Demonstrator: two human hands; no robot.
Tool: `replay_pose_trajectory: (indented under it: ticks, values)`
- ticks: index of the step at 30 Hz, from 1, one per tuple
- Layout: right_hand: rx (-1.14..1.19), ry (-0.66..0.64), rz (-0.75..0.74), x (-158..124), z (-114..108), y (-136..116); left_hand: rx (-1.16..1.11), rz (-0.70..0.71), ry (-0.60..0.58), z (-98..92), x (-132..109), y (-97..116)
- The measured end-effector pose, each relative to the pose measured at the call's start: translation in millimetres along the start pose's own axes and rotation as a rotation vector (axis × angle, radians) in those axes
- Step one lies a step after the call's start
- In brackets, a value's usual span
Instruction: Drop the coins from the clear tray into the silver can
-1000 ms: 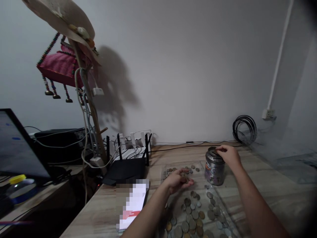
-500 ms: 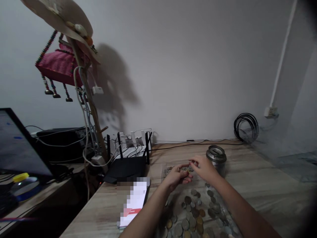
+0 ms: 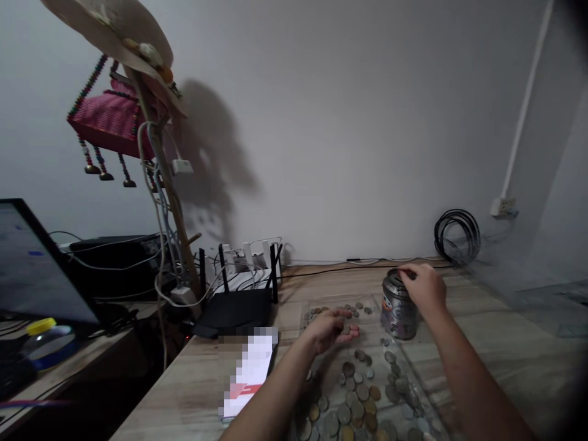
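Observation:
My left hand (image 3: 328,331) is cupped palm up above the clear plastic sheet, with a few coins (image 3: 345,328) lying in its fingers. At the top of a round metal money tin (image 3: 399,315), the fingertips of my right hand (image 3: 425,289) are pinched over the lid slot. What they pinch looks like a coin, mostly hidden by the fingers. The tin stands upright, with a printed cartoon pattern on its side. Many silver and brass-coloured coins (image 3: 351,399) lie spread on the plastic nearer me, and smaller groups (image 3: 359,305) lie behind my left hand.
Left of the coins lies a phone (image 3: 250,376) with a lit screen, partly blurred out. Behind it stands a black router (image 3: 236,309) with antennas and cables. A coil of black cable (image 3: 456,236) leans on the wall. A monitor (image 3: 39,269) is at far left.
My right hand has moved from beside my left hand, rightward and up to the tin's lid. The left hand stays nearly in place, its fingers a little more open around the coins.

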State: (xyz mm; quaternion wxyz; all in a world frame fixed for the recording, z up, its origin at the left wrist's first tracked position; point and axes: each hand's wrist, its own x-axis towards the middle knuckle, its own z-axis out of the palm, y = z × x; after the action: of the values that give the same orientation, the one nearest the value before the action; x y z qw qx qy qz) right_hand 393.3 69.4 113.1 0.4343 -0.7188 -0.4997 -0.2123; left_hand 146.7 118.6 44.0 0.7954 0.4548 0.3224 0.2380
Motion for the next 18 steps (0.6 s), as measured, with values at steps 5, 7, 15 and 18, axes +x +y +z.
replay_pose_trajectory:
  ticks: [5, 7, 15, 18]
  values:
    - [0.001, -0.150, 0.051, 8, 5, 22, 0.001, 0.040, 0.040, -1.2, 1, 0]
    - [0.009, -0.079, -0.014, 5, 3, 14, -0.004, 0.063, 0.055, -1.8, 1, 0]
    - [0.297, -0.317, -0.497, -52, 22, -64, -0.086, 0.170, 0.123, -5.1, 6, 2]
    - [0.306, -0.551, -0.556, -73, 41, -72, -0.056, 0.179, 0.086, -4.8, 7, 1]
